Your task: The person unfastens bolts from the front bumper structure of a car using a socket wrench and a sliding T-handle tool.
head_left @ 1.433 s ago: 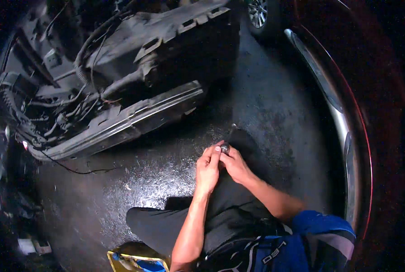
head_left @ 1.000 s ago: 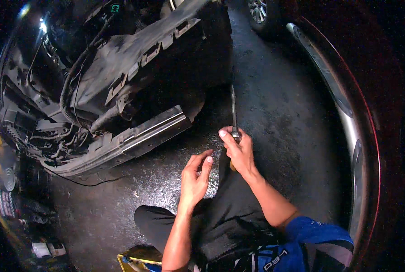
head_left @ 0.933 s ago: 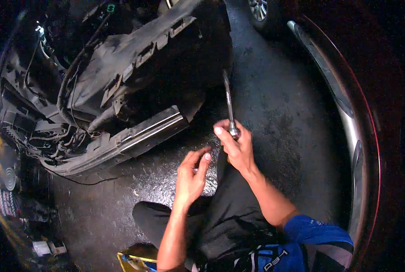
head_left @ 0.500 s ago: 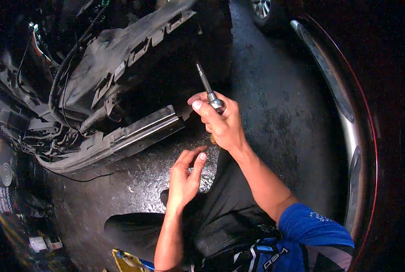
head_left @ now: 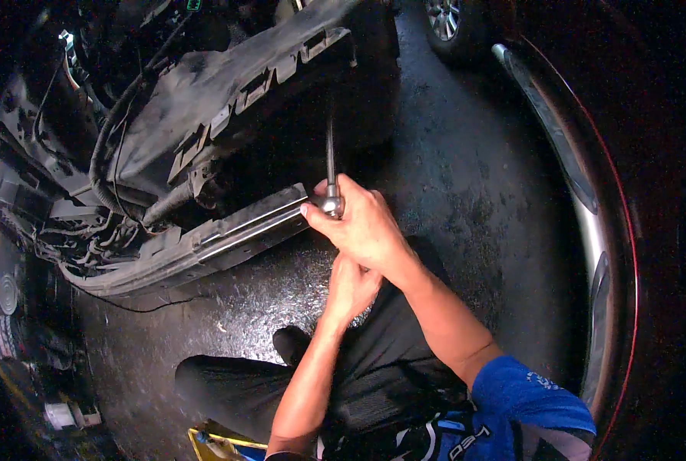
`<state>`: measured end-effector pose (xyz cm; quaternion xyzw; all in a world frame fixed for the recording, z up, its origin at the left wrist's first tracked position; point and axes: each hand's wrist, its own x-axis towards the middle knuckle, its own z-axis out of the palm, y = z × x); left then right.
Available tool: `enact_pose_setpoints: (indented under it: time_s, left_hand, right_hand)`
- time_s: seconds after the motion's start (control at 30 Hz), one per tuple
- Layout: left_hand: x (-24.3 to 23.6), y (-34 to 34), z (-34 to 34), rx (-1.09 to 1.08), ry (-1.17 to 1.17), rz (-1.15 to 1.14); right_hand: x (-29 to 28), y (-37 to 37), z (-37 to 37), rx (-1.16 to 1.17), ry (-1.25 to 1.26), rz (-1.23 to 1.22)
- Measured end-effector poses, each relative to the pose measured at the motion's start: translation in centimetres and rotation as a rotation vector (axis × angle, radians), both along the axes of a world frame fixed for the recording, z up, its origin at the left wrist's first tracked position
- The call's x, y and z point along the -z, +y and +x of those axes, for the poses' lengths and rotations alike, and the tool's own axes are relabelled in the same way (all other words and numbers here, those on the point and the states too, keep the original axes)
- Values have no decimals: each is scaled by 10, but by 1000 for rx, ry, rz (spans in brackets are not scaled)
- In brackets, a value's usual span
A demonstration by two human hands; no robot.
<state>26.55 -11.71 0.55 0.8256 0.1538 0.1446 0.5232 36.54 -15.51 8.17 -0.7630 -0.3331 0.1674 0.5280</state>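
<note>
Whereas the left hand (head_left: 352, 288) hung apart half a second ago, it now meets the right hand (head_left: 367, 224), whose fingers wrap the tool (head_left: 331, 165) near the end of the bar (head_left: 231, 232). Left fingers' hold is hidden; two-handed steadying seems likely.

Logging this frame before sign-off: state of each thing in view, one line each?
right hand, closed around the tool
left hand, curled just below the right; contact with tool hidden
metal tool, held, shaft pointing away
metal beam, exposed
vehicle structure, wiring exposed
wheel, upright, cut off by frame
yellow-rimmed box, open-topped, partly visible
</note>
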Motion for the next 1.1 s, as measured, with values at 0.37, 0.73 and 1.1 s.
enact_pose_setpoints:
  time_s: [0.37, 0.73, 1.1]
  left_hand:
    - [-3, -2, -18, -111, -73, -125]
    - [-48, 2, -50, -103, -230, -556]
    - [-66, -43, -59, -123, -120, -643]
  right_hand:
    - [23, -40, 3, -25, 559, 600]
    - [39, -139, -60, -260, 430, 313]
    - [57, -140, -58, -569, 186, 302]
